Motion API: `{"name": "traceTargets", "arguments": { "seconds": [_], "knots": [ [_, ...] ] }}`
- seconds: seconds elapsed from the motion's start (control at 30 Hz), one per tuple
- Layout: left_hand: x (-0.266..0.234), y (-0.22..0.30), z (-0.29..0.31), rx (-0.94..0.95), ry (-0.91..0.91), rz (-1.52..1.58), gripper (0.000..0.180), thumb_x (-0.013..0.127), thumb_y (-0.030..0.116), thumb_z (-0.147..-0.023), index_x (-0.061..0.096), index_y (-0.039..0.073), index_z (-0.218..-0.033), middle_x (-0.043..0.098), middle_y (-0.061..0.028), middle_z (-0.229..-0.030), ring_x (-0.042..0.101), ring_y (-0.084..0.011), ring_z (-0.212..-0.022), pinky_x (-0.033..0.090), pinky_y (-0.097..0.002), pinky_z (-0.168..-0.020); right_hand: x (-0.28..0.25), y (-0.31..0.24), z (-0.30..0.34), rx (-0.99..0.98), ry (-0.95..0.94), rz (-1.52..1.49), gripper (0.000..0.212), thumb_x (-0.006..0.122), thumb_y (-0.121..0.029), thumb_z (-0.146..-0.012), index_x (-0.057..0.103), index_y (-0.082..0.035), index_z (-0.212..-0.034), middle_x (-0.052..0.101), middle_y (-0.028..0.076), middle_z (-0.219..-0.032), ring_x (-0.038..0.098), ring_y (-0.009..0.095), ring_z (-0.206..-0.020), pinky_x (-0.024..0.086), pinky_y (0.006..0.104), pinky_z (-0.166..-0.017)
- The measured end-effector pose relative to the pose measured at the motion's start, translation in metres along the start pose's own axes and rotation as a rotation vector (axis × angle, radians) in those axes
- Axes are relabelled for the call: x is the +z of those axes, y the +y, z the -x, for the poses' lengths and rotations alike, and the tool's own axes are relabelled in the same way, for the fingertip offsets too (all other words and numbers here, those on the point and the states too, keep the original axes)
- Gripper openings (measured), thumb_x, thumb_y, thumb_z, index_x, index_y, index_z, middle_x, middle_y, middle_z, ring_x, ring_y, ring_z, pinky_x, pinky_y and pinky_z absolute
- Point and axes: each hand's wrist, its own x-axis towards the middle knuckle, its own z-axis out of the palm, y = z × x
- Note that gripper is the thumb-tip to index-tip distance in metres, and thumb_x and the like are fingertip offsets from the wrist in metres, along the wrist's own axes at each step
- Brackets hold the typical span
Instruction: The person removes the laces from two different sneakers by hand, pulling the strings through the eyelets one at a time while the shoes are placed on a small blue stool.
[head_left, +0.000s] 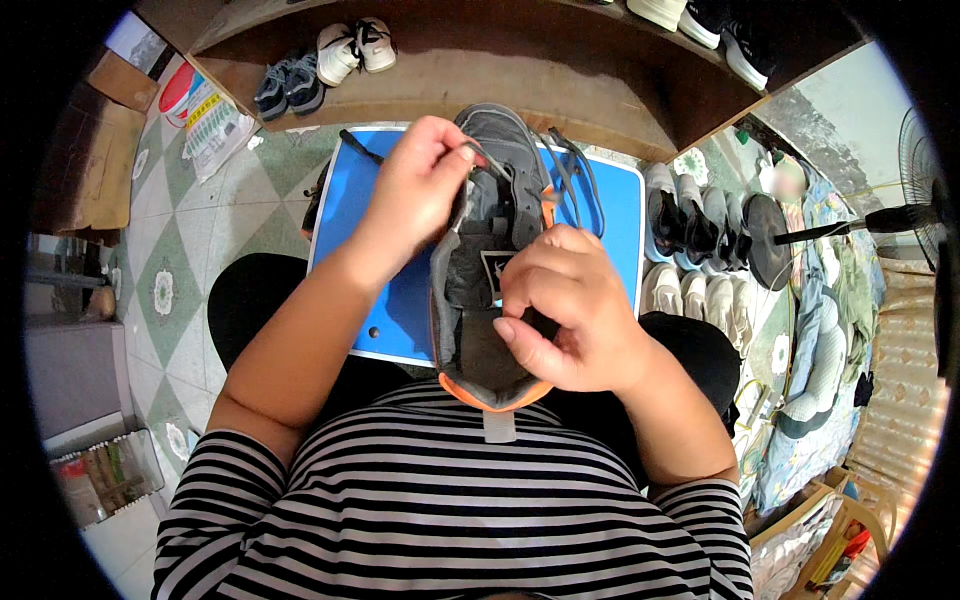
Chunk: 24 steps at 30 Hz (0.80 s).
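A grey sneaker with orange trim [490, 345] lies in front of me, its toe pointing away and its heel toward my body. It rests on a small blue table [395, 318]. My left hand [425, 185] is closed in a pinch on a grey shoelace [489, 158] near the far eyelets. My right hand [572, 310] is curled over the right side of the shoe's opening, gripping that edge; its fingertips are partly hidden. Loose lace [590, 185] hangs in a loop to the right of the toe.
Behind the table stands a wooden shoe rack [480, 85] with white sneakers [356, 50] and dark shoes [290, 86]. Several pairs of shoes [700, 225] line the floor at right, beside a fan [905, 215] and heaped cloth [830, 330]. A plastic basket [110, 475] sits at lower left.
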Motion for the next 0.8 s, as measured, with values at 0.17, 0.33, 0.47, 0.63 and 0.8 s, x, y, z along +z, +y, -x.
{"name": "traceTargets", "arguments": {
  "seconds": [0.17,0.33,0.47,0.63,0.8],
  "knots": [
    [0.004,0.017,0.003,0.008,-0.078,-0.197,0.021,0.059,0.008,-0.087,0.051,0.005,-0.106,0.057,0.0002,-0.088,0.05,-0.0052,-0.07,0.04,-0.019,-0.062,0.002,0.006,0.0,0.057,-0.036,-0.067,0.016,0.068,-0.016,-0.07,0.054,-0.009,-0.065,0.054,0.005,-0.066,0.05,0.027,-0.066,0.037,0.0378,-0.061],
    [0.016,0.035,0.005,0.254,-0.159,-0.933,0.018,0.068,0.012,-0.078,0.061,0.006,-0.093,0.058,-0.0072,-0.084,0.058,-0.0221,-0.068,0.046,-0.0317,-0.061,0.004,0.007,0.0,0.068,-0.053,-0.082,0.014,0.067,-0.014,-0.071,0.055,-0.008,-0.067,0.054,0.006,-0.067,0.05,0.028,-0.066,0.038,0.0381,-0.061],
    [0.015,0.034,0.006,0.28,-0.203,-1.045,0.013,0.064,0.011,-0.081,0.059,0.005,-0.091,0.059,-0.0087,-0.087,0.06,-0.0236,-0.075,0.047,-0.0343,-0.065,0.006,0.008,0.002,0.062,-0.048,-0.077,0.013,0.066,-0.013,-0.072,0.055,-0.007,-0.068,0.055,0.007,-0.068,0.05,0.028,-0.067,0.038,0.0385,-0.062],
    [0.006,0.021,-0.002,0.103,-0.146,-0.251,0.009,0.052,0.015,-0.093,0.053,0.006,-0.095,0.062,-0.004,-0.093,0.052,-0.0114,-0.068,0.043,-0.0244,-0.06,0.005,0.007,0.004,0.065,-0.048,-0.07,0.013,0.066,-0.013,-0.072,0.055,-0.007,-0.069,0.056,0.007,-0.069,0.051,0.029,-0.068,0.038,0.0387,-0.063],
    [-0.004,0.022,0.0,-0.031,-0.115,-0.143,0.013,0.052,0.02,-0.095,0.051,0.007,-0.097,0.055,0.0002,-0.08,0.046,-0.0063,-0.068,0.037,-0.0194,-0.057,0.006,0.005,0.004,0.069,-0.038,-0.051,0.012,0.065,-0.014,-0.074,0.056,-0.007,-0.069,0.056,0.007,-0.069,0.051,0.029,-0.069,0.038,0.0389,-0.063]
  ]
}}
